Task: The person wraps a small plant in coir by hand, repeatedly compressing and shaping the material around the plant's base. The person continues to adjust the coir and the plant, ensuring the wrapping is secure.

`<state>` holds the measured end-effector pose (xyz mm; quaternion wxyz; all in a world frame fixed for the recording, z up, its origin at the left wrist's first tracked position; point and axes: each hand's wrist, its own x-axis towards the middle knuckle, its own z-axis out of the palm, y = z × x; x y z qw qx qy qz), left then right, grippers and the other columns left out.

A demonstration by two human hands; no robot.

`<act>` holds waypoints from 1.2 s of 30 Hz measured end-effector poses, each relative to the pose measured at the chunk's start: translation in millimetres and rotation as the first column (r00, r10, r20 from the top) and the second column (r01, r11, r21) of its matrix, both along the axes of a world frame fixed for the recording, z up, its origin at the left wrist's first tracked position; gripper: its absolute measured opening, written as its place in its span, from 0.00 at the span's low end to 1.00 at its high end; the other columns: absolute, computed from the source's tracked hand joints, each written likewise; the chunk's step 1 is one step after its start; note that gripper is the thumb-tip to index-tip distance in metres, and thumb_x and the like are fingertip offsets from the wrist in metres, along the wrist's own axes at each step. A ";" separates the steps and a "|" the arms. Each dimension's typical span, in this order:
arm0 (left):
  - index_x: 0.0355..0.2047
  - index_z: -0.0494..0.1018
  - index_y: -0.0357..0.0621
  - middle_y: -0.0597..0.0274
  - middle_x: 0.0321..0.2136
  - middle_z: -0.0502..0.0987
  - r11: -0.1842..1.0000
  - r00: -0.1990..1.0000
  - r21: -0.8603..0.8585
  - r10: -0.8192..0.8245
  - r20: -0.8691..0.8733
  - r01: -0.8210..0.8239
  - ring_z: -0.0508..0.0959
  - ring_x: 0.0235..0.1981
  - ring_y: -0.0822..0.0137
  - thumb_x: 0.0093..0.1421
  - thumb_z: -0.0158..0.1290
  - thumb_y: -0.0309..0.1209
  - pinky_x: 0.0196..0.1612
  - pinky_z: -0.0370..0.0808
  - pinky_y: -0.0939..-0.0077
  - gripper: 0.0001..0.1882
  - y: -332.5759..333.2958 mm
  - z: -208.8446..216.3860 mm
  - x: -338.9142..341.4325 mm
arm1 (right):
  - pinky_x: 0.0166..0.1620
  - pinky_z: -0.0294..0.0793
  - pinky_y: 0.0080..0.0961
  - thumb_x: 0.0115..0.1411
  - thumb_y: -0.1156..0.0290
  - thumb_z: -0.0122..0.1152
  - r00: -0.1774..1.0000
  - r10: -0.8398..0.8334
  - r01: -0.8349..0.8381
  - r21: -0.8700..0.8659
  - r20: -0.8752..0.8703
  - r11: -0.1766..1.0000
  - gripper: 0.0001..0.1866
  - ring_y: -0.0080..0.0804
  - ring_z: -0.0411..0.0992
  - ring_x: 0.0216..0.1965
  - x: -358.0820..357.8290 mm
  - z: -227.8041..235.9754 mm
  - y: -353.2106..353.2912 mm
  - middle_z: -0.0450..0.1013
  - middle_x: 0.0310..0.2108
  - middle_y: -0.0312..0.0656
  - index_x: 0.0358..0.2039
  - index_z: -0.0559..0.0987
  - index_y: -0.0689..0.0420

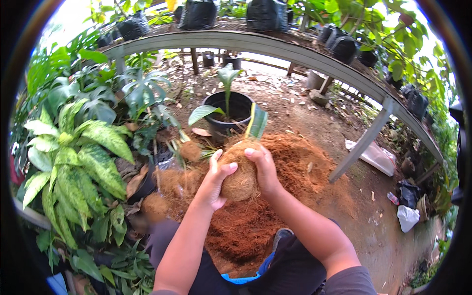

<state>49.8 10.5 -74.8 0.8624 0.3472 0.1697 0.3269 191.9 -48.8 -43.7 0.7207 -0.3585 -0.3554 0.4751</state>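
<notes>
Between my two hands I hold a rounded ball of tan coconut fibre (241, 179), raised above a heap of reddish-brown loose soil. My left hand (216, 182) wraps its left side, thumb on top. Pressed to the upper right side is my right hand (263, 169), its thumb also on the fibre. A green leaf (257, 122) sticks up from behind the ball; where it joins is hidden. Just beyond stands a black pot (231, 127) with a broad-leaved young plant (228, 81) in it.
The brown soil heap (246, 231) spreads around my feet. More loose fibre (172, 189) lies to the left, beside a yellow-green leafy plant (73, 157). A wooden bench (246, 38) with black bagged plants arches across the back; its leg (361, 142) slants down on the right, near a white sack (373, 158).
</notes>
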 end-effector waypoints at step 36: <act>0.65 0.63 0.42 0.58 0.55 0.75 0.987 0.988 0.150 -0.028 -0.151 0.050 0.77 0.56 0.64 0.59 0.67 0.47 0.58 0.77 0.61 0.40 32.1 19.0 -69.4 | 0.51 0.78 0.31 0.63 0.65 0.48 0.942 0.321 -0.304 -0.152 0.102 0.940 0.22 0.33 0.79 0.42 -34.2 -5.4 68.0 0.80 0.42 0.48 0.48 0.79 0.68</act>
